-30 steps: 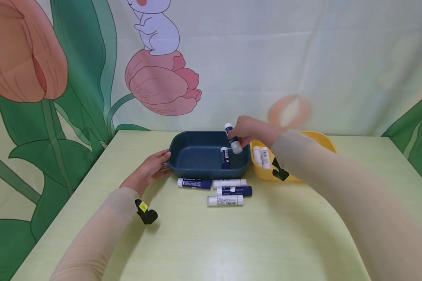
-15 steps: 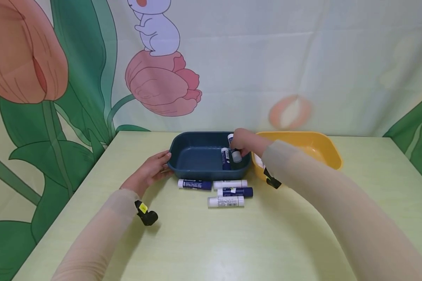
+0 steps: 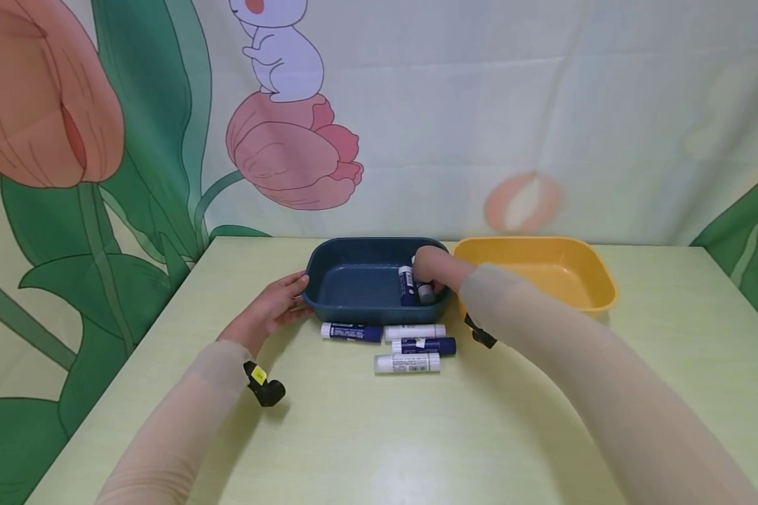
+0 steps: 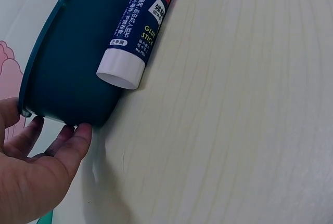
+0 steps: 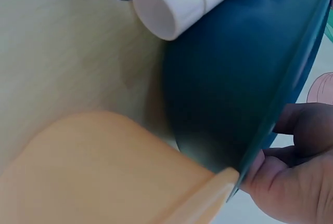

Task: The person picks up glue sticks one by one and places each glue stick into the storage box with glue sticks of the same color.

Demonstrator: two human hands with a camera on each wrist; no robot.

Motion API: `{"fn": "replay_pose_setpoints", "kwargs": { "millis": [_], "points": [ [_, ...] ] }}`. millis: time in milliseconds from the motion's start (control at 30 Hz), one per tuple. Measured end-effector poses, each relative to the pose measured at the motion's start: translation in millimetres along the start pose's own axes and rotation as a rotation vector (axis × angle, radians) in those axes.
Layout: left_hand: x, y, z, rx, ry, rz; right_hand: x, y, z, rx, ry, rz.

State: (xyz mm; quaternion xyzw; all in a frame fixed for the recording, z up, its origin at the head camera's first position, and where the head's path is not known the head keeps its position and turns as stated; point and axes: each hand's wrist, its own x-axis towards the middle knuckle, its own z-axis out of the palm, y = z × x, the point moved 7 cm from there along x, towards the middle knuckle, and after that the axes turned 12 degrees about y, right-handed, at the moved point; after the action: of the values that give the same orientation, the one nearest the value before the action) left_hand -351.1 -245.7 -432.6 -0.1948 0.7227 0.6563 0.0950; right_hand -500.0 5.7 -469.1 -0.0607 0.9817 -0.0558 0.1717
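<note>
My right hand (image 3: 436, 266) reaches down inside the dark blue bin (image 3: 354, 312), at its right end, and holds a glue stick (image 3: 425, 293) whose clear end shows below the fingers. Beside it a second navy glue stick (image 3: 407, 286) with a white cap lies in the bin. In the right wrist view the bin's rim hides most of the hand's fingers. My left hand (image 3: 271, 305) rests its fingertips against the bin's left end; the left wrist view shows those fingers (image 4: 75, 146) on the outside wall, under the rim.
Before the bin lie a navy glue stick (image 3: 351, 332), a white glue stick (image 3: 415, 332), another navy one (image 3: 424, 346) and another white one (image 3: 407, 362). A yellow bin (image 3: 537, 245) stands right of the blue bin, partly behind my right sleeve. A printed curtain (image 3: 417, 140) hangs behind.
My right hand has lowered the glue stick from above the rim into the blue bin, beside the other one. The left hand has stayed at the bin's left end.
</note>
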Motion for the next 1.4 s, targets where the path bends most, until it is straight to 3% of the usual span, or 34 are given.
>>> {"fn": "replay_pose_setpoints", "kwargs": {
  "millis": [67,133,233,267,333,467,500,567,767,900,967,1200,1400],
  "points": [
    [-0.8,0.3,-0.7,-0.002,0.0,0.0,36.8,7.9,20.6,-0.011,0.006,0.009],
    [-1.7,1.0,-0.8,-0.007,-0.005,0.004,52.0,9.3,29.5,-0.027,0.027,0.007],
    [-2.7,1.4,-0.1,-0.004,-0.007,0.006,49.2,7.5,31.1,-0.039,0.011,0.009],
    [-2.7,1.4,0.2,-0.002,-0.006,0.006,32.0,3.7,23.2,-0.017,-0.005,0.015],
    [-1.8,0.3,0.1,-0.003,0.0,-0.001,55.6,9.4,37.2,0.027,-0.03,0.05],
    [-0.2,-0.7,-0.5,-0.015,0.009,-0.009,90.7,14.1,60.5,0.06,-0.038,0.043],
    [-0.5,-0.7,-0.6,-0.021,0.008,-0.011,114.3,17.4,73.5,0.043,-0.04,0.025],
    [-1.8,-0.2,-0.4,-0.024,0.005,-0.013,74.3,8.3,57.6,0.06,-0.046,0.009],
    [-3.9,0.7,0.3,-0.027,0.001,-0.014,13.3,-4.7,26.9,0.167,-0.11,0.058],
    [-2.3,1.0,-0.5,-0.026,0.006,-0.013,-60.6,-17.1,-10.6,0.217,-0.052,0.074],
    [-1.5,1.6,-0.9,-0.022,0.009,-0.01,-86.9,-19.7,-25.0,0.253,-0.041,0.073],
    [-0.2,0.7,-0.7,-0.021,0.014,-0.018,-114.8,-11.4,-53.7,0.413,0.007,-0.004],
    [-3.0,1.1,-1.8,-0.011,0.017,-0.016,-152.0,-5.5,-76.4,0.507,0.091,-0.19]
  ]
}}
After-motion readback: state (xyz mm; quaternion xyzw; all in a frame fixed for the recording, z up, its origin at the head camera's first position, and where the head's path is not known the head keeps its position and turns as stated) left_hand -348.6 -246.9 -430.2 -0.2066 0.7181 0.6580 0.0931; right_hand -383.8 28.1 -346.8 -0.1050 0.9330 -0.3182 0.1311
